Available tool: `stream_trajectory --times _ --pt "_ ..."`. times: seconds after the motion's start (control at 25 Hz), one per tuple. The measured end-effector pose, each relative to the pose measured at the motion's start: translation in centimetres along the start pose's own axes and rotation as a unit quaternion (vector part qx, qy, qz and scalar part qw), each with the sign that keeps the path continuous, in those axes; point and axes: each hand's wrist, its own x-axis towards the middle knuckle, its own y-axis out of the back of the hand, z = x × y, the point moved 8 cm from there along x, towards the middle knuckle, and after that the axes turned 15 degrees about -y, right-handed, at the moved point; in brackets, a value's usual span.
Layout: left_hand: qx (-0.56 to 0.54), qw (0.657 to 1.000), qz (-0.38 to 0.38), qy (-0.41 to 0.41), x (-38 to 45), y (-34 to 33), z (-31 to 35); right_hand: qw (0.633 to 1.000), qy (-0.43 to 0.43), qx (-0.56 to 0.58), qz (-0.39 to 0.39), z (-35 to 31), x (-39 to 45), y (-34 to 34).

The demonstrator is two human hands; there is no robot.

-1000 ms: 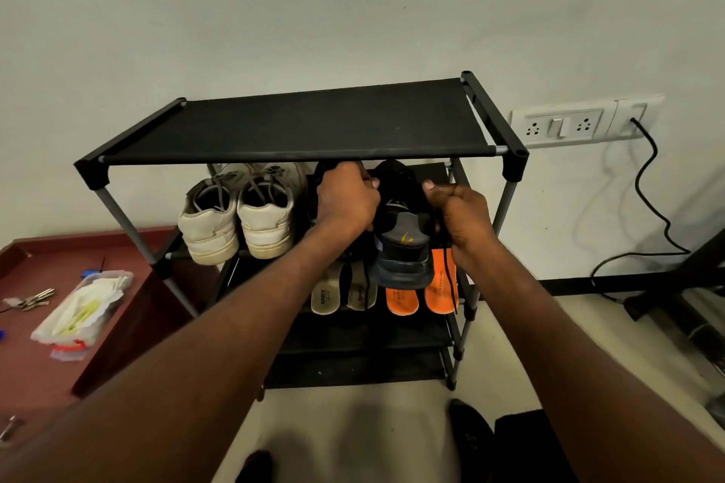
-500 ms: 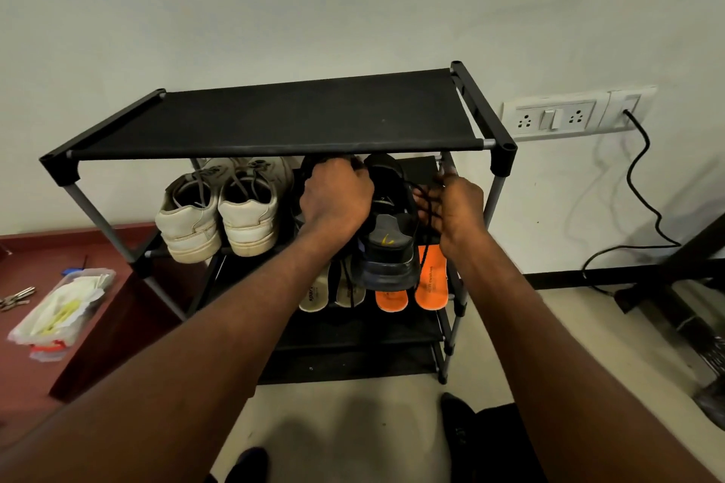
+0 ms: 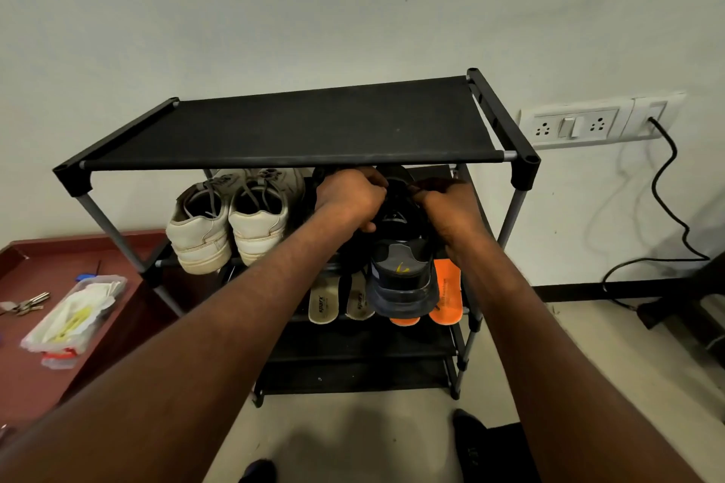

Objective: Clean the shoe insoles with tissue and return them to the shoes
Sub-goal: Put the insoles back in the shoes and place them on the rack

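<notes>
A dark grey-and-black sports shoe sits heel-out on the second tier of a black shoe rack. My left hand grips the shoe's opening on its left side, fingers curled into it. My right hand pinches the right side of the opening near the laces. The fingertips of both hands are partly hidden under the top shelf. A second dark shoe beside it is mostly hidden by my left hand. A pack of tissues lies on the maroon table at the left.
A pair of white sneakers stands on the same tier at left. Beige sandals and orange insoles lie one tier down. Keys rest on the maroon table. A wall socket with a black cable is at right.
Both hands have pushed farther in under the top shelf at the dark shoe's opening. The camera has tilted so the rack sits lower in view.
</notes>
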Motion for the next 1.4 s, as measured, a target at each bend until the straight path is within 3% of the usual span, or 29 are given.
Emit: stream_trajectory --times 0.2,0.32,0.56,0.84,1.08,1.28,1.4 --pt "0.014 0.999 -0.032 -0.011 0.2 -0.2 0.2 0.995 0.061 -0.080 0.001 -0.5 0.0 -0.3" --pt "0.022 1.000 -0.010 -0.008 0.2 0.1 0.0 0.995 0.059 -0.079 -0.016 -0.4 0.2 -0.2" --pt "0.053 0.997 0.027 -0.042 -0.4 0.7 0.2 0.994 0.088 -0.067 0.028 -0.9 -0.9 0.1" --pt "0.011 0.998 -0.015 -0.063 -0.3 0.1 0.0 0.990 0.101 -0.093 -0.025 -1.5 -2.2 0.9" --pt "0.056 0.996 -0.006 -0.066 -0.4 0.3 0.2 0.976 0.111 -0.185 0.022 -1.5 -1.8 -0.5" --pt "0.033 0.996 -0.034 -0.073 -0.5 0.2 0.3 0.985 0.113 -0.117 -0.047 -1.8 -2.1 -0.1" --pt "0.015 0.996 -0.041 -0.071 -0.2 0.0 0.1 0.980 0.133 -0.139 -0.047 -2.0 -2.3 0.0"
